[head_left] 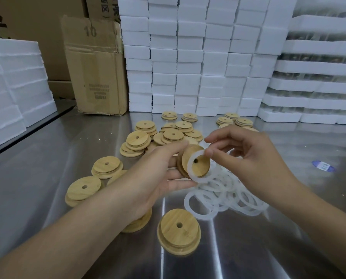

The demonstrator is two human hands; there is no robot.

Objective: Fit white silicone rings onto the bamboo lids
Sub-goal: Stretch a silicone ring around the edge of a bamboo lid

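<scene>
My left hand (160, 174) grips a round bamboo lid (200, 165) with a centre hole, tilted on edge above the steel table. A white silicone ring (192, 174) lies partly around the lid's stepped face. My right hand (246, 156) pinches the ring's upper edge with thumb and fingertip. Below and to the right lies a heap of loose white rings (228, 198). Several more bamboo lids lie on the table: one close in front (179, 231), stacks at the left (83, 190) and a pile further back (168, 135).
The steel table (47, 158) is ringed by white foam blocks at the back (198, 57), at the left (13, 77) and at the right (319, 81). A cardboard box (95, 67) stands at the back left. A blue label (323, 165) lies at the right.
</scene>
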